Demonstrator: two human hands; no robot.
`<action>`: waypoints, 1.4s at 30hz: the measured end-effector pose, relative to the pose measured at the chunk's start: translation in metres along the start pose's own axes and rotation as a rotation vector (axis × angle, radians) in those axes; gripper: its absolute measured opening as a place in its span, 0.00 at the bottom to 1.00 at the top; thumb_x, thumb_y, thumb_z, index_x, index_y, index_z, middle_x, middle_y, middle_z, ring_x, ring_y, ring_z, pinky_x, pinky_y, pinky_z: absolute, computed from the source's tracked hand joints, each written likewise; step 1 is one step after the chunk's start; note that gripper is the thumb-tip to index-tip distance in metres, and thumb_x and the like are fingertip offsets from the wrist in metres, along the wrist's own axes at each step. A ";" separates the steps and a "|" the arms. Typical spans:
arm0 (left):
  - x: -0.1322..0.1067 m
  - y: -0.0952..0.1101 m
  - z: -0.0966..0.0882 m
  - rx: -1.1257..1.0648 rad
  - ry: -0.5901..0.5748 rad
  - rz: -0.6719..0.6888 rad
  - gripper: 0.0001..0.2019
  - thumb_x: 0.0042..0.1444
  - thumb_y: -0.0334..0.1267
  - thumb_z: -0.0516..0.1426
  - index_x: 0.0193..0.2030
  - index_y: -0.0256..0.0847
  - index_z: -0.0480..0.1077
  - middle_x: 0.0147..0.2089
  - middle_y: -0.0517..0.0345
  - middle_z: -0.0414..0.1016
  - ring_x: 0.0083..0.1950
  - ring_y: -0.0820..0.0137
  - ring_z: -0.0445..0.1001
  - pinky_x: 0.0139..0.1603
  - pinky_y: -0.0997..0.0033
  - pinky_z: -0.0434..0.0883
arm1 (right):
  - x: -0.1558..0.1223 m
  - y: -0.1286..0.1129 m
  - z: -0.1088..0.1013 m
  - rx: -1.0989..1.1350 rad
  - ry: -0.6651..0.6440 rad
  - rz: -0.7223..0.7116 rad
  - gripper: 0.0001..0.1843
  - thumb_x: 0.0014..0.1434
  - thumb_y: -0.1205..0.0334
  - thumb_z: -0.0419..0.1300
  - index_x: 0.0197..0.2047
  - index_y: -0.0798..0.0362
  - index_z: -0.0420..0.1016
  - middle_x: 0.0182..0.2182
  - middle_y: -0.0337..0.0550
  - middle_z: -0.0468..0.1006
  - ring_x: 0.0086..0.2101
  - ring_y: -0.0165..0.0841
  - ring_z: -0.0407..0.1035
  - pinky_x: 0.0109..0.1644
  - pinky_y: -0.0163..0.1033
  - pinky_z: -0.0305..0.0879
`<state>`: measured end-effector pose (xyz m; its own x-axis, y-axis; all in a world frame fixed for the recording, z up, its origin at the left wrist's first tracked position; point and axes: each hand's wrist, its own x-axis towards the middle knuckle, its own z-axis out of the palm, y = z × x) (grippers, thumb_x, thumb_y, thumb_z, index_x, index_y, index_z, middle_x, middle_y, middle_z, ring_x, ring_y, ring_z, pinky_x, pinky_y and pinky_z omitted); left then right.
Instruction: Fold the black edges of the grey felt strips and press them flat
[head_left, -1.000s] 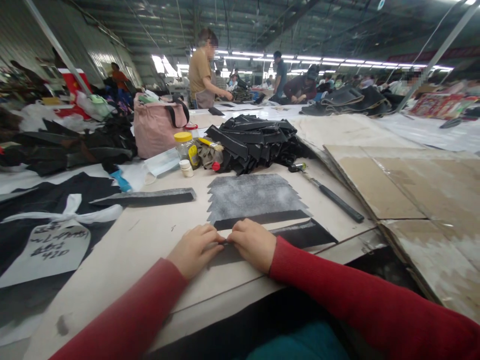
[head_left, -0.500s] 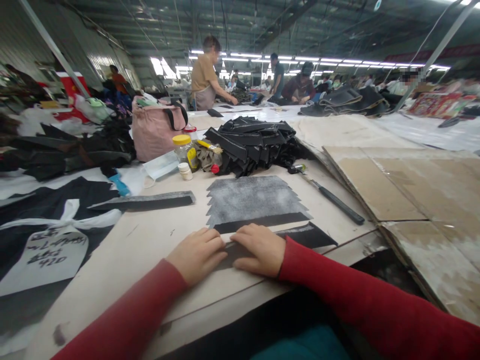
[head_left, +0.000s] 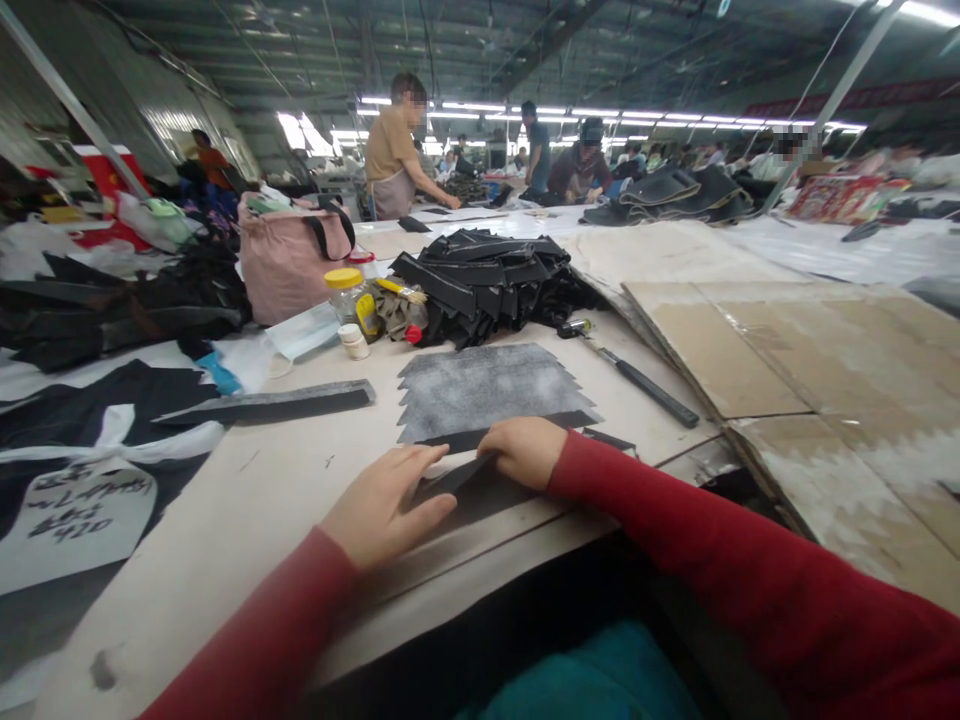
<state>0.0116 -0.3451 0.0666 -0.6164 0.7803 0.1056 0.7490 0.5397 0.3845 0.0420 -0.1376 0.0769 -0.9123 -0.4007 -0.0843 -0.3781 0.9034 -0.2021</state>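
Observation:
My left hand [head_left: 386, 500] lies flat, fingers stretched out, on the near end of a black strip of material [head_left: 480, 492] at the table's front edge. My right hand [head_left: 525, 450] is curled, its fingers pinching the strip's far edge and lifting it a little. Just beyond lies a stepped stack of grey-black strips [head_left: 487, 390]. Both arms wear red sleeves.
A hammer with a black handle [head_left: 637, 375] lies right of the stack, a long grey strip [head_left: 270, 402] to the left. Behind are a heap of black pieces [head_left: 487, 280], a yellow-lidded jar [head_left: 345, 290], a pink bag [head_left: 289, 255]. Cardboard sheets [head_left: 787, 350] cover the right. Other people work at the far tables.
My right hand has slid right and away along the strip and now pinches its edge. My left hand has flattened out on the strip. The view has shifted slightly.

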 end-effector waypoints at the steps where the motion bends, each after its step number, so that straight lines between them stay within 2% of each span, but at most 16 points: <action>1: 0.002 0.005 0.000 0.018 -0.022 -0.008 0.23 0.53 0.49 0.48 0.52 0.38 0.61 0.51 0.50 0.65 0.50 0.63 0.63 0.50 0.64 0.61 | 0.004 0.001 -0.001 0.006 -0.020 -0.005 0.17 0.49 0.69 0.49 0.41 0.52 0.73 0.37 0.44 0.74 0.37 0.34 0.67 0.39 0.35 0.59; 5: 0.014 0.020 -0.001 0.127 -0.127 -0.070 0.15 0.53 0.38 0.48 0.47 0.41 0.65 0.43 0.53 0.70 0.43 0.65 0.68 0.44 0.66 0.64 | 0.013 0.008 -0.003 0.066 -0.089 -0.052 0.19 0.47 0.67 0.50 0.42 0.50 0.72 0.37 0.41 0.75 0.37 0.32 0.67 0.38 0.32 0.59; 8: 0.023 0.021 -0.003 0.212 -0.205 -0.139 0.14 0.51 0.31 0.46 0.39 0.42 0.69 0.37 0.55 0.72 0.39 0.66 0.70 0.40 0.69 0.65 | 0.011 0.017 -0.007 0.091 -0.152 -0.024 0.18 0.46 0.68 0.52 0.41 0.50 0.72 0.33 0.39 0.75 0.34 0.30 0.68 0.34 0.30 0.59; 14: 0.032 0.007 -0.006 0.258 -0.264 -0.125 0.12 0.48 0.33 0.47 0.35 0.42 0.69 0.38 0.55 0.72 0.39 0.65 0.70 0.40 0.68 0.65 | -0.005 0.037 -0.019 -0.004 -0.203 0.134 0.14 0.46 0.65 0.54 0.37 0.50 0.73 0.31 0.39 0.75 0.32 0.30 0.68 0.31 0.30 0.58; 25: 0.039 0.006 -0.009 0.207 -0.338 -0.153 0.12 0.47 0.38 0.49 0.37 0.42 0.68 0.37 0.55 0.73 0.38 0.63 0.70 0.37 0.66 0.65 | -0.009 0.035 -0.013 -0.076 -0.133 0.150 0.14 0.48 0.56 0.54 0.38 0.51 0.72 0.33 0.42 0.74 0.33 0.33 0.67 0.30 0.32 0.56; 31: 0.041 0.013 -0.008 0.228 -0.317 -0.089 0.16 0.45 0.36 0.51 0.44 0.44 0.65 0.41 0.55 0.71 0.40 0.63 0.70 0.39 0.66 0.65 | -0.009 0.029 -0.007 -0.038 -0.041 0.020 0.14 0.48 0.66 0.53 0.39 0.52 0.72 0.35 0.42 0.73 0.35 0.32 0.66 0.36 0.32 0.58; 37: 0.049 0.028 0.006 0.422 -0.218 -0.110 0.10 0.49 0.30 0.47 0.34 0.41 0.67 0.35 0.55 0.70 0.34 0.64 0.71 0.32 0.67 0.65 | -0.007 0.027 0.002 -0.041 0.024 -0.042 0.12 0.46 0.69 0.53 0.36 0.56 0.72 0.33 0.44 0.71 0.35 0.33 0.64 0.39 0.35 0.58; 42: 0.045 0.031 0.016 0.410 -0.139 -0.062 0.11 0.49 0.25 0.46 0.34 0.40 0.66 0.34 0.57 0.69 0.37 0.67 0.68 0.35 0.70 0.64 | -0.012 0.031 0.012 -0.053 0.137 -0.098 0.11 0.47 0.72 0.53 0.34 0.56 0.72 0.32 0.43 0.70 0.34 0.32 0.62 0.38 0.35 0.57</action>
<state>0.0109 -0.2882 0.0690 -0.6454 0.7628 -0.0412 0.7637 0.6455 -0.0125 0.0429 -0.1069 0.0604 -0.8822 -0.4660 0.0674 -0.4707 0.8693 -0.1508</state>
